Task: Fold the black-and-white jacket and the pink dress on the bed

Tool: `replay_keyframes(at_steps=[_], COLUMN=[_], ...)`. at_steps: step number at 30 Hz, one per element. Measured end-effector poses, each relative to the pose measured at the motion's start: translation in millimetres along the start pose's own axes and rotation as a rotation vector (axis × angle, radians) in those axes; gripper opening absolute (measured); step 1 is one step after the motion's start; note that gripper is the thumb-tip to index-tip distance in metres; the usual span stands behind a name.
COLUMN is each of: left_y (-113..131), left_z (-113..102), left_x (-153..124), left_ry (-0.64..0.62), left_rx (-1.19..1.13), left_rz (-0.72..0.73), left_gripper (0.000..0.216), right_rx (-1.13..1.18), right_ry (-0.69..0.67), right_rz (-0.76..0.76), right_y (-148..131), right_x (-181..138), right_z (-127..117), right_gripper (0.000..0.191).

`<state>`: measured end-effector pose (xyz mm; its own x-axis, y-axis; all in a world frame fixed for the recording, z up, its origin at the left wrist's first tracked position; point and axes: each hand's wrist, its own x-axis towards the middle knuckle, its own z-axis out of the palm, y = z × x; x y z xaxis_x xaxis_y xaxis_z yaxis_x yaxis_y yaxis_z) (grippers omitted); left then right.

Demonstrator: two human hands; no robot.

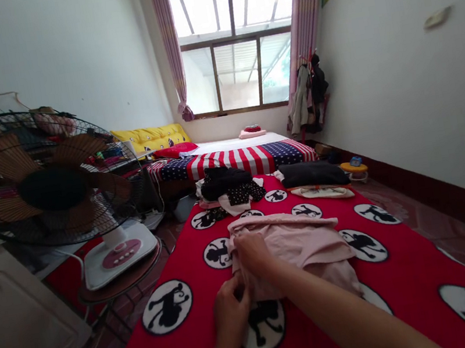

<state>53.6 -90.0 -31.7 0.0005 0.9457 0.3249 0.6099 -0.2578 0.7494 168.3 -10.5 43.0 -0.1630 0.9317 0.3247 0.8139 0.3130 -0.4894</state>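
A pale pink garment (301, 245) lies partly folded on a red blanket (185, 264) printed with black-and-white monkey circles. My left hand (232, 314) pinches the garment's near left corner with its fingers closed. My right hand (251, 253) rests on the left part of the garment, its fingers curled over the cloth. My right forearm crosses the lower part of the garment and hides it.
A pile of dark clothes (228, 189) and a black folded item (314, 174) lie at the blanket's far end. An electric fan (49, 185) stands on a stool at the left. Beyond is a bed with a stars-and-stripes cover (251, 156), then a window.
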Motion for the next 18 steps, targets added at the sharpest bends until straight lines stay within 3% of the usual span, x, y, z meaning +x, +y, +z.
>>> replay_keyframes(at_steps=[5, 9, 15, 18], left_y=[5, 6, 1, 2], left_z=[0, -1, 1, 1], left_x=[1, 0, 1, 1], left_ry=[0.004, 0.007, 0.000, 0.004], left_rx=[0.038, 0.069, 0.077, 0.090], left_rz=[0.008, 0.000, 0.001, -0.002], left_gripper=[0.020, 0.020, 0.019, 0.019], right_rx=[0.334, 0.575, 0.792, 0.827], right_ry=[0.137, 0.151, 0.313, 0.310], right_rz=[0.253, 0.382, 0.462, 0.425], right_y=[49, 79, 93, 89], right_x=[4, -5, -5, -9], right_z=[-19, -25, -25, -27], right_gripper=[0.030, 0.018, 0.019, 0.026])
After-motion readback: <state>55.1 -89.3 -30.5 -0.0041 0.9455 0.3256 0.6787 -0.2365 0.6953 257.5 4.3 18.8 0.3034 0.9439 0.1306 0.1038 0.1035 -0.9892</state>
